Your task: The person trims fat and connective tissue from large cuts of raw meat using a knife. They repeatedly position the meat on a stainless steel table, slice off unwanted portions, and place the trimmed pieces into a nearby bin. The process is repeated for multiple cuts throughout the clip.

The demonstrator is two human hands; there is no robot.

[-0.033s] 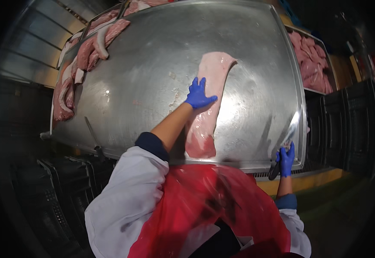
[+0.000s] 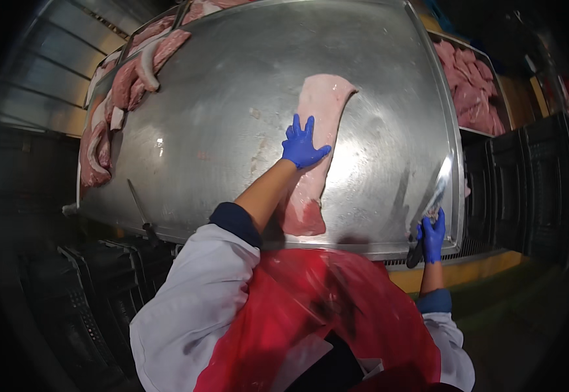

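Observation:
A long pale slab of meat [image 2: 323,108], pinker at its near end, lies lengthwise on the steel table [image 2: 206,85]. My blue-gloved left hand [image 2: 304,145] rests flat across its middle, fingers spread. Over at the table's near right corner, my blue-gloved right hand [image 2: 433,242] is closed at a knife [image 2: 415,253], its thumb beside the black handle. The blade points away across the table, with a bright glare around it. A small greyish lump [image 2: 432,214] shows between thumb and fingers; its kind is unclear.
Strips of meat [image 2: 126,81] line the table's left edge. Another knife [image 2: 139,206] lies at the near left edge, handle overhanging. A bin of meat pieces [image 2: 470,85] stands beyond the right edge. Black crates [image 2: 519,176] are at the right, others [image 2: 101,294] at the lower left.
The whole view has shifted slightly. Relative to the table, both hands and the slab stay nearly where they were.

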